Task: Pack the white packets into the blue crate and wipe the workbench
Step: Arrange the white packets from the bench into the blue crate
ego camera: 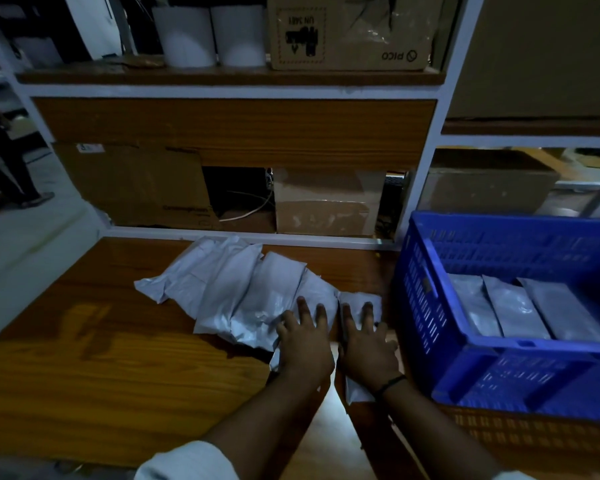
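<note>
White packets (229,289) lie in an overlapping row across the back middle of the workbench (84,341), running toward its right edge, where the blue crate (420,289) stands just beside the last of them. Three further packets (513,306) already lie side by side in the crate, so you are judged to be in the packing step, partly done; the wiping appears not yet started. Your left hand (303,344) rests flat, fingers straight and spread, on the right end of the row. Your right hand (366,348) lies the same way on a separate packet (357,303) nearest the crate. Neither hand grips anything. The next move, in my assessment, calls for you to curl your fingers round the edges of the packets under your palms, lift them clear of their overlapping neighbours, and carry them over the crate's near wall to lay beside those inside. The smooth film and the overlap may drag adjacent packets along.
</note>
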Tool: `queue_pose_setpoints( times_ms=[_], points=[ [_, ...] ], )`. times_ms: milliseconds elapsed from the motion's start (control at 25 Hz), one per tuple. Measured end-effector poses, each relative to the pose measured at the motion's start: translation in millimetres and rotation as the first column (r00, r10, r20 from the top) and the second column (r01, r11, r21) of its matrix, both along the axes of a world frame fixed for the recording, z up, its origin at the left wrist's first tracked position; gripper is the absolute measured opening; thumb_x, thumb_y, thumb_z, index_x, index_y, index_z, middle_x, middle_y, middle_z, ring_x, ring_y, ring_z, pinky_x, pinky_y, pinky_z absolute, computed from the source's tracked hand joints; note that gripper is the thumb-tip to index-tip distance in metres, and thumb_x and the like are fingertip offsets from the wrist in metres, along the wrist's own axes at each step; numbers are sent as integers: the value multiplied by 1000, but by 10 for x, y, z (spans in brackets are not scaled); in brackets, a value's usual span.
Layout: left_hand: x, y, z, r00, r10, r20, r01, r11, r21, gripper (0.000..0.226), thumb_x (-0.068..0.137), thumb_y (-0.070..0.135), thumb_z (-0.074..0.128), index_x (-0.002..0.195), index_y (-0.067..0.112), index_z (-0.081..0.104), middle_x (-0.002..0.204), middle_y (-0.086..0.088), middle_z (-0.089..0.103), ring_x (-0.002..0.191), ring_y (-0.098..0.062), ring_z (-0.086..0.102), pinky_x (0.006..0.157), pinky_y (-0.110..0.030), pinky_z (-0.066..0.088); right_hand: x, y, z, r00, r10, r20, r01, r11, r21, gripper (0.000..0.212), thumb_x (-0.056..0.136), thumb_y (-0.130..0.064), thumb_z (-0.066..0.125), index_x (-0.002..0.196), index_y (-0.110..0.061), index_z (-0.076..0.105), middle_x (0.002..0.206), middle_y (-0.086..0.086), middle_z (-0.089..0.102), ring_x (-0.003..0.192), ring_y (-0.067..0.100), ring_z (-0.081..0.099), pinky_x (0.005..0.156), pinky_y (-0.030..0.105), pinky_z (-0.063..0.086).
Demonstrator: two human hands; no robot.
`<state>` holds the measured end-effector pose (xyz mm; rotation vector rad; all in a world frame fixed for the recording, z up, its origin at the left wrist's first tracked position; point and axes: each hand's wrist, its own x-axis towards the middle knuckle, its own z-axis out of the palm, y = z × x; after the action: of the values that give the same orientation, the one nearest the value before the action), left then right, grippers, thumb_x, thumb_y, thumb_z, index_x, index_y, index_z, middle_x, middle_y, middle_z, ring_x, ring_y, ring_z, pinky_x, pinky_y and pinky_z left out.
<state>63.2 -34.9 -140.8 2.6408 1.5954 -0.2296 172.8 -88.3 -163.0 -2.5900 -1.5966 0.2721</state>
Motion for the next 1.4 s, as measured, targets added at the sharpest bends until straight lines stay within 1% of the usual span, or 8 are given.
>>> queue_pose_setpoints(
  times_ms=[160,320,480,760,920,1080,1280,1400],
  points=[
    [-24,68,83,995,33,96,-33,999,-6,85,95,39,57,162,28,6,170,-16,-8,145,-48,20,112,-58,31,18,-15,49,999,19,-40,-18,999,35,76,101,-41,43,157,-36,-8,166,18,-9,146,47,14,105,65,34],
    [-22,84,290,975,51,215,-51,999,-3,74,100,43,48,162,31,10,170,-12,-6,148,-47,17,114,-61,29,30,4,291,999,35,-3,-35,994,105,77,99,-50,43,157,-35,-5,165,18,-6,144,46,20,104,63,36],
    [10,143,684,926,77,370,-90,996,18,72,100,43,46,162,32,10,170,-10,-5,146,-46,19,113,-59,34,59,110,749,999,42,-17,-38,976,215,78,97,-61,38,157,-36,-5,166,16,-7,145,47,16,104,64,35],
    [222,32,1599,854,7,521,-62,994,88,66,103,39,43,162,31,15,171,-9,-1,147,-45,17,113,-57,32,296,155,1671,998,19,58,-39,930,365,74,100,-50,41,158,-32,-1,165,18,-6,144,49,17,104,64,34],
    [550,-75,1894,833,-16,553,-17,998,55,67,104,40,42,163,31,12,171,-9,-1,151,-48,8,115,-62,28,612,3,1998,997,-13,71,-16,922,386,76,98,-48,44,159,-31,1,165,19,-4,142,49,20,104,65,33],
    [1137,-370,2040,844,-47,535,40,999,23,70,104,41,45,163,34,8,171,-7,-6,152,-46,7,118,-61,27,1170,-307,2115,996,-54,72,25,932,361,80,97,-52,47,158,-32,-1,165,18,-6,142,50,19,105,65,31],
    [1901,-602,1852,816,-12,578,76,993,-86,67,103,33,47,162,33,16,171,-8,-2,153,-44,7,121,-54,18,2012,-703,2088,995,-89,52,69,947,313,79,95,-32,51,158,-32,4,166,15,-4,140,47,23,104,62,33],
    [2345,-733,1668,852,14,523,57,991,-120,68,100,31,47,162,33,18,171,-7,0,151,-47,10,119,-56,22,2731,-1008,2054,994,-99,54,81,961,266,78,95,-28,50,158,-33,4,166,14,-3,139,48,23,104,64,32]
  ],
)
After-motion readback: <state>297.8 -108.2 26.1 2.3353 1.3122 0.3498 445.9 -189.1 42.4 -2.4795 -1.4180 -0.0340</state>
